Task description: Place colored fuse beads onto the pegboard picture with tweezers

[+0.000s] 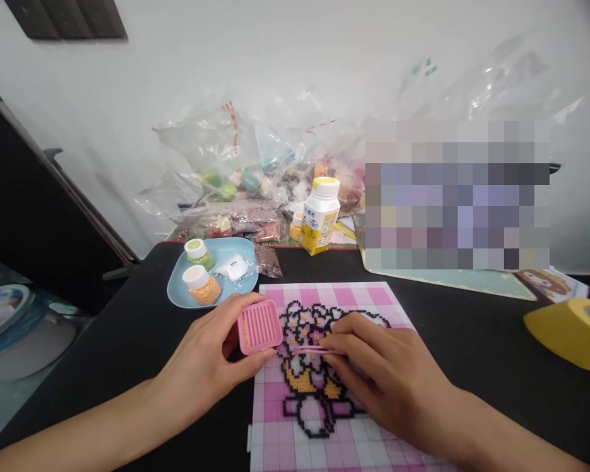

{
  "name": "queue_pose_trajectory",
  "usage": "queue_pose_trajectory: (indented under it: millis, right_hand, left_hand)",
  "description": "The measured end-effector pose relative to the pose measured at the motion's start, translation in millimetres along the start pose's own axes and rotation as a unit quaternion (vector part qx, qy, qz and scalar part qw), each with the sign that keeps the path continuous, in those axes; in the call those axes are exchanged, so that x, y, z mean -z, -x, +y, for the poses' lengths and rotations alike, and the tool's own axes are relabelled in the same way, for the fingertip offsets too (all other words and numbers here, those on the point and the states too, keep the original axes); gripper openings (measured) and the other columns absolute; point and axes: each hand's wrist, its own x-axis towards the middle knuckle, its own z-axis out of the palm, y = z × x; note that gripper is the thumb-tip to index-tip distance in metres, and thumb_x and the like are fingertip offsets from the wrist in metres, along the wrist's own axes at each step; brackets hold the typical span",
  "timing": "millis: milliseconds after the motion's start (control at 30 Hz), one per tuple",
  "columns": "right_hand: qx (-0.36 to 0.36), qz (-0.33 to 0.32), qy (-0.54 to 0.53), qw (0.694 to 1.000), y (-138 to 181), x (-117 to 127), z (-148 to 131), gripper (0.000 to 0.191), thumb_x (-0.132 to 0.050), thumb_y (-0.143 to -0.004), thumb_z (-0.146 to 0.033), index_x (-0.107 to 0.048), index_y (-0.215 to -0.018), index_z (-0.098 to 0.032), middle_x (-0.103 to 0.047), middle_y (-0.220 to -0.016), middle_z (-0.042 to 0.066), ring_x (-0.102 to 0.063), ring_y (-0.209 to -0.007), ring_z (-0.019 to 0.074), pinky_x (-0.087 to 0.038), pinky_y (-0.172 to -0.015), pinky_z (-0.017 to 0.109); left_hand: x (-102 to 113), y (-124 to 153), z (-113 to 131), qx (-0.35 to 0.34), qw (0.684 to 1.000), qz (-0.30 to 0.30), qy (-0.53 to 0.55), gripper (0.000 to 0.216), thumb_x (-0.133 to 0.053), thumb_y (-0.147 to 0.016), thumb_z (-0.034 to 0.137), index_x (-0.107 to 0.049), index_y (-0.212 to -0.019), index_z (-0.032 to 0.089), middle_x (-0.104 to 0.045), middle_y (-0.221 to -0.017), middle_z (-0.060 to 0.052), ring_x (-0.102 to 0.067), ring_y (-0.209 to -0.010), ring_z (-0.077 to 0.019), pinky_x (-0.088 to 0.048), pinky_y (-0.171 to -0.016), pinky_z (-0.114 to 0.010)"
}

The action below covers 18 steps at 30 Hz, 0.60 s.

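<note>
My left hand point(216, 341) grips a small pink ridged bead tray point(260, 326), tilted toward me, with a few orange beads along its left groove. Pink tweezers point(312, 351) are pinched in my right hand point(378, 360), their tips pointing left toward the tray. Beneath both hands lies a pegboard point(285, 452) over a pink and white checked sheet. Black fuse beads point(314, 432) outline a figure on it, with orange beads point(302, 380) filling some areas. My right hand covers part of the pattern. Whether the tweezer tips hold a bead is too small to tell.
A blue plate point(174, 288) at the back left carries two bead jars point(202, 286) and a white packet point(233, 267). Behind stand a white and yellow bottle point(320, 216) and plastic bags of beads point(255, 190). A yellow tape roll point(565, 334) lies at the right.
</note>
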Motion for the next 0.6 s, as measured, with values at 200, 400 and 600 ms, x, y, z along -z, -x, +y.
queue_pose_trajectory:
  millis: [200,400,600]
  right_hand:
    - [-0.001,-0.01,-0.003,1.0,1.6,1.3,0.9,0.012,-0.045,-0.094,-0.017,-0.056,-0.098,-0.016,-0.062,-0.084,0.006,-0.06,-0.064,0.015,-0.043,-0.045,0.026]
    - [0.019,-0.015,-0.009,1.0,1.6,-0.6,-1.6,0.013,-0.046,-0.095,-0.017,-0.057,-0.102,-0.016,-0.064,-0.086,0.006,-0.061,-0.066,0.0151,-0.045,-0.048,0.026]
    - [0.019,-0.012,-0.002,1.0,0.7,-3.7,-3.1,0.014,-0.045,-0.095,-0.018,-0.056,-0.102,-0.016,-0.065,-0.087,0.006,-0.063,-0.066,0.0158,-0.045,-0.047,0.027]
  left_hand:
    - [0.2,-0.1,0.2,0.014,1.0,-0.012,0.002,0.04,-0.067,-0.079,0.034,-0.053,-0.115,0.025,-0.065,-0.098,-0.002,-0.063,-0.08,-0.0187,-0.054,-0.066,-0.029]
    - [-0.6,0.5,-2.0,-0.024,0.999,0.001,-0.027,0.037,-0.067,-0.081,0.031,-0.051,-0.113,0.027,-0.059,-0.104,-0.001,-0.06,-0.089,-0.0185,-0.051,-0.074,-0.032]
    - [0.2,1.6,-2.7,-0.052,0.998,0.003,-0.042,0.037,-0.065,-0.083,0.026,-0.049,-0.115,0.03,-0.054,-0.108,0.0,-0.056,-0.096,-0.0174,-0.048,-0.08,-0.032]
